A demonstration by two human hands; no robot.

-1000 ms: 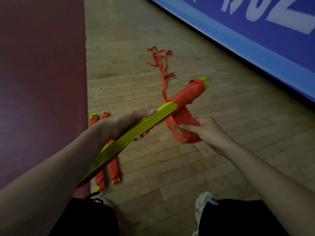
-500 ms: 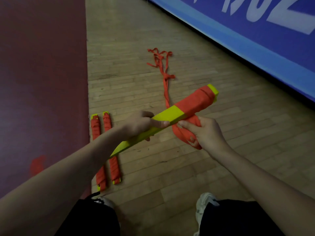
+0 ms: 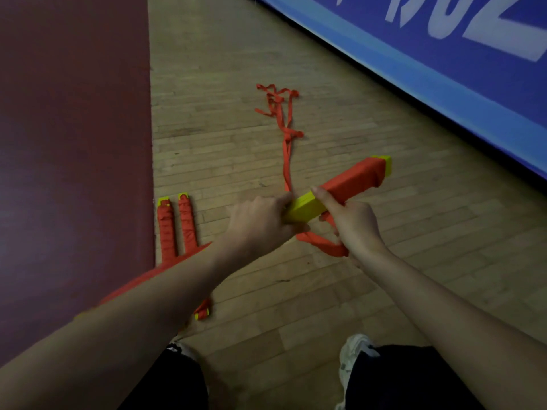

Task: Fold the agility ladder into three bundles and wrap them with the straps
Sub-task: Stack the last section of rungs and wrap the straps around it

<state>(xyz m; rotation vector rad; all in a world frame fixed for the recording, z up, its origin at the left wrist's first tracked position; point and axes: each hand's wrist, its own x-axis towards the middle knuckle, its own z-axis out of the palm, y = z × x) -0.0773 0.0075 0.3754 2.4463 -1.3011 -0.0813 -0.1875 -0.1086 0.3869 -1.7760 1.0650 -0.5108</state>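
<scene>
Your L grip (image 3: 260, 221) is clenching the bundle (image 3: 305, 204); R grip (image 3: 356, 226) is pinching the strap (image 3: 321, 245) against it, loop hanging below bundle.

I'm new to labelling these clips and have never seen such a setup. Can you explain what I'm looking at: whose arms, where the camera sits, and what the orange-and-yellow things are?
No machine here: a person's bare hands do the work, filmed by one camera worn on the head, looking down. The left grip holds a bundle of yellow ladder rungs; the right grip pinches the orange strap partly wrapped round it. Two wrapped bundles lie on the wooden floor. The strap's loose end trails away across the boards.
</scene>
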